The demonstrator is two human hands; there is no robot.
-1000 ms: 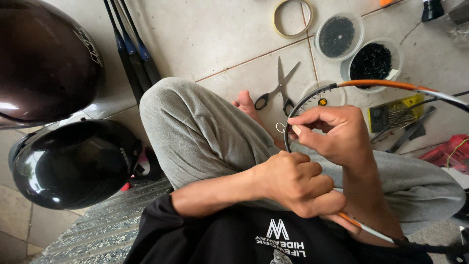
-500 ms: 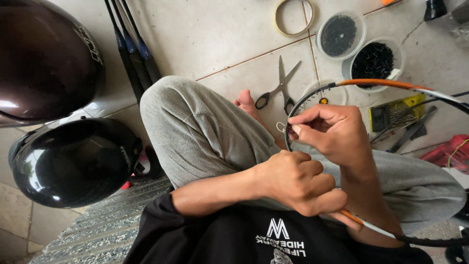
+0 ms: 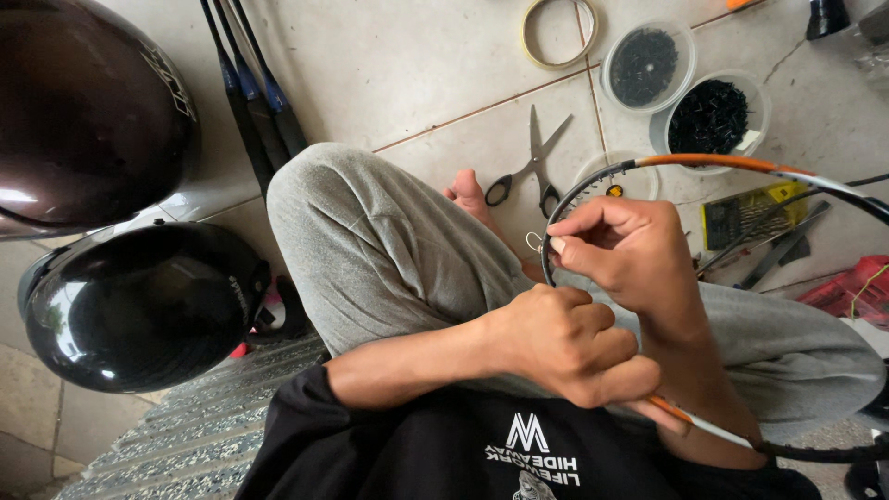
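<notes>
Nearest, the left hand [image 3: 565, 347] is fisted around the racket frame [image 3: 593, 181], low across the lap. The frame's long axis runs from 5 o'clock up toward 1 o'clock. The right hand [image 3: 630, 255] pinches its rim at 10 o'clock, fingertips closed. Scissors [image 3: 532, 167] lie beyond at 12 o'clock.

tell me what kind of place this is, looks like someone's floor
Probably an informal racket repair spot on a tiled floor: the hands work a racket frame, with scissors and tubs of small black parts beside, and two helmets nearby.

Scissors [image 3: 532, 167] left of tubs [image 3: 708, 116]
</notes>
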